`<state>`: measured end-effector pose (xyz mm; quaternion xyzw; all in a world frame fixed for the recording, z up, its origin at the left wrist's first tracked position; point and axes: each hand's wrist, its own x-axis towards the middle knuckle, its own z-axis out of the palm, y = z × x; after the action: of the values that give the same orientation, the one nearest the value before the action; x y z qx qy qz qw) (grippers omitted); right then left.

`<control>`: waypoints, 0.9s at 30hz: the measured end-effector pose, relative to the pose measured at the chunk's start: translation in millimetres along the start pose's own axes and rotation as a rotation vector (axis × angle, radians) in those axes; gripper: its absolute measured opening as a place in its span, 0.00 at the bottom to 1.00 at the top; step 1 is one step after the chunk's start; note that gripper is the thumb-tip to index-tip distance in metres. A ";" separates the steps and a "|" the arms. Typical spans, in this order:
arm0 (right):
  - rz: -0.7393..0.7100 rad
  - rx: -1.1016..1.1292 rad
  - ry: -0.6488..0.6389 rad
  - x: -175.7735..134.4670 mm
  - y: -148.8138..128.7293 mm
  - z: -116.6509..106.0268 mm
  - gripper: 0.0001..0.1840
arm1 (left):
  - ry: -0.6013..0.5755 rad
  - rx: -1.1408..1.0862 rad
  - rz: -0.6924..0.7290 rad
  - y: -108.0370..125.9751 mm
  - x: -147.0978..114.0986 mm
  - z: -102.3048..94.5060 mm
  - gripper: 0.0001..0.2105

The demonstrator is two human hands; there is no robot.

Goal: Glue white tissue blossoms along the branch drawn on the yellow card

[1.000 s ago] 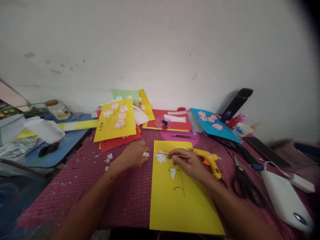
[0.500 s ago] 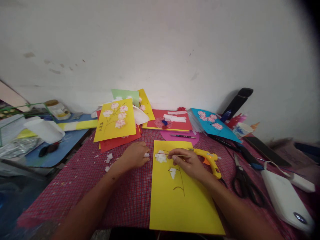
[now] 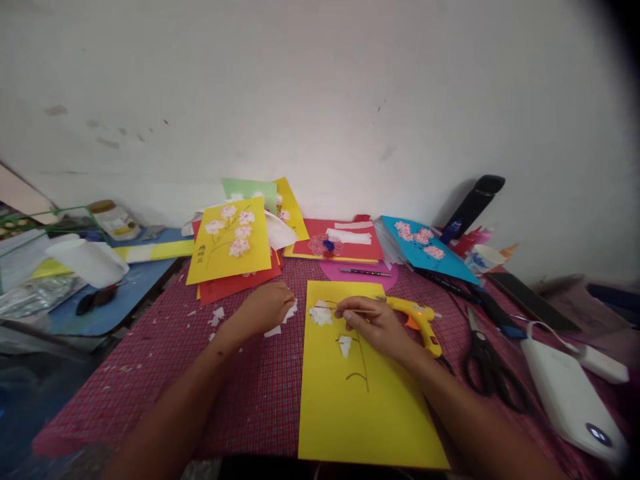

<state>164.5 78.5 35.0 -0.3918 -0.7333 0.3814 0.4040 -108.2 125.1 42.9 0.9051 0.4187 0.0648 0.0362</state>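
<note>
Head cam shows it's early days: yellow card sheet (image 3: 360,393) on the near tabletop (image 3: 165,353) has a drawn branch and only two white paper blossoms (image 3: 321,313), left hand (image 3: 265,310) pinching a white paper scrap (image 3: 289,311), right hand (image 3: 377,325) gripping a thin stick (image 3: 350,310).

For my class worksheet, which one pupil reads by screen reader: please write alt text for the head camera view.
A person's right hand holds a thin wooden stick over a yellow card sheet bearing white paper blossoms, while the left hand pinches a white paper scrap. A yellow glue gun and black scissors lie to the right on the red checked tablecloth.
</note>
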 end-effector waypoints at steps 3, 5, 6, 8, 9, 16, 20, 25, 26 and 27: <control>0.003 0.001 0.004 -0.3 -0.1 0.4 0.09 | 0.039 -0.087 -0.056 -5.6 -0.2 -0.9 0.14; 0.004 -0.003 0.000 -0.5 -0.3 0.4 0.09 | 0.059 -0.134 -0.092 -7.7 -0.7 -3.8 0.14; 0.006 -0.006 -0.002 -0.7 -0.5 0.3 0.09 | 0.066 -0.153 -0.109 -8.3 -1.1 -5.8 0.14; 0.004 -0.013 -0.005 -0.8 -0.8 -0.1 0.09 | 0.080 -0.191 -0.144 -8.8 -1.9 -10.0 0.13; 0.001 -0.016 -0.007 -0.9 -0.9 -0.3 0.09 | 0.087 -0.211 -0.163 -9.0 -2.3 -11.7 0.13; -0.004 -0.006 -0.010 -0.6 -0.2 -0.1 0.10 | 0.203 -0.342 -0.333 -7.0 -3.6 -18.4 0.11; 0.009 0.020 -0.003 -0.8 2.3 1.5 0.09 | 0.281 -0.520 -0.407 -0.7 -4.0 -21.8 0.11; 0.059 0.227 0.104 0.2 5.6 1.9 0.10 | 0.260 -0.867 -0.449 9.7 -0.4 -17.0 0.13; 0.063 0.248 0.130 0.6 5.6 1.2 0.11 | 0.245 -0.933 -0.444 12.4 0.9 -15.1 0.14; 0.063 0.266 0.149 1.1 5.5 0.2 0.11 | 0.229 -0.990 -0.436 15.5 2.1 -13.2 0.15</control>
<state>165.4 81.7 30.4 -0.3846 -0.6316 0.4577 0.4936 -97.1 116.8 58.1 0.6594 0.5173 0.3428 0.4243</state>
